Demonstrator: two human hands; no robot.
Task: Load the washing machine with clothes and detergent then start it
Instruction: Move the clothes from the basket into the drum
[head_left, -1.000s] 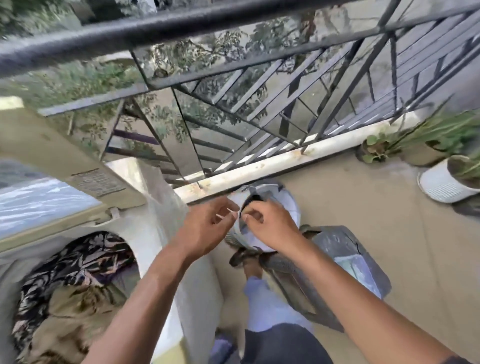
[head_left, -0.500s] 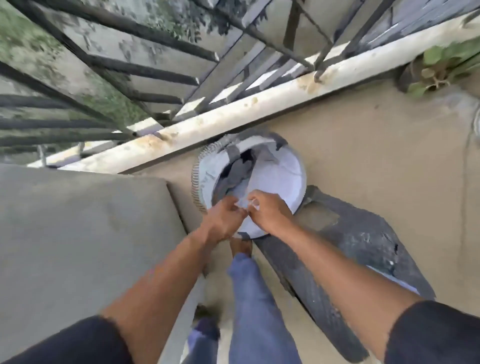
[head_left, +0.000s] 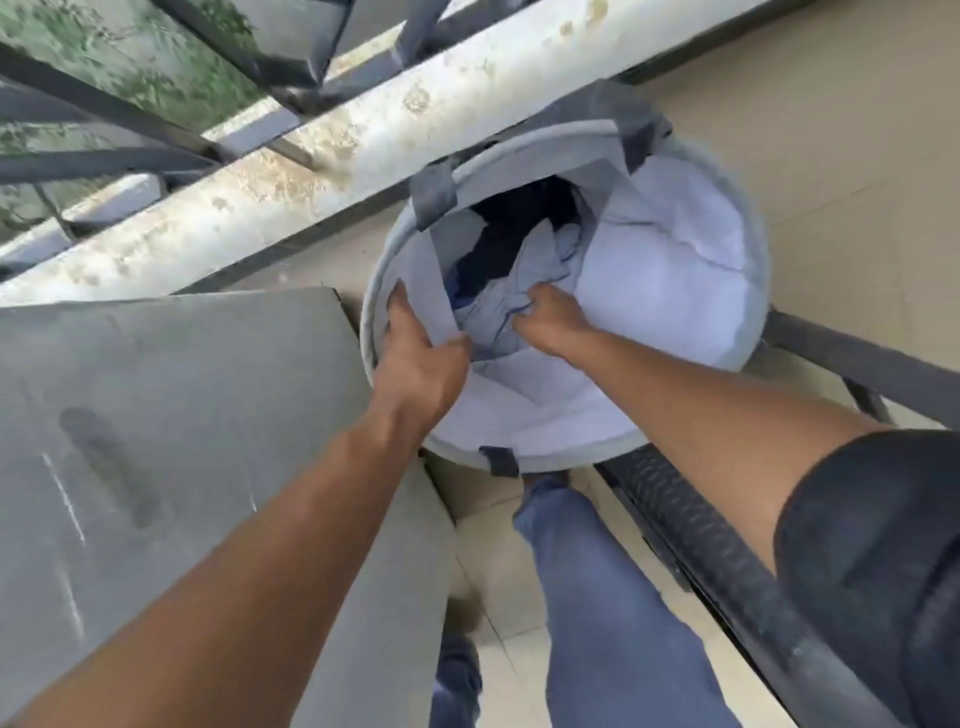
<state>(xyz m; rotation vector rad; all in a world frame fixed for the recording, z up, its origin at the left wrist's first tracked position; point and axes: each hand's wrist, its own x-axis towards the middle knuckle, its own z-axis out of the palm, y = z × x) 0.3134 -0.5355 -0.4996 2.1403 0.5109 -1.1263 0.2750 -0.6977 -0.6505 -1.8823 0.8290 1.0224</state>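
A round grey laundry basket (head_left: 748, 291) with a white lining stands on the balcony floor below me. Inside it lie a pale blue garment (head_left: 524, 291) and a dark garment (head_left: 514, 228). My left hand (head_left: 415, 358) grips the basket's near-left rim, thumb inside the lining. My right hand (head_left: 550, 319) is down inside the basket, its fingers curled into the pale blue garment. The grey flat surface (head_left: 171, 415) at the left is the washing machine's top; its drum is out of view.
A weathered white ledge (head_left: 332, 150) with dark metal railing (head_left: 104, 161) runs behind the basket. A dark textured object (head_left: 727, 566) lies on the floor at the right. My legs in blue jeans (head_left: 597, 597) stand between it and the machine.
The view has dropped from the open drum toward the basket. My hands, close together above it before, have parted: the left took the rim, the right reached down into the clothes.
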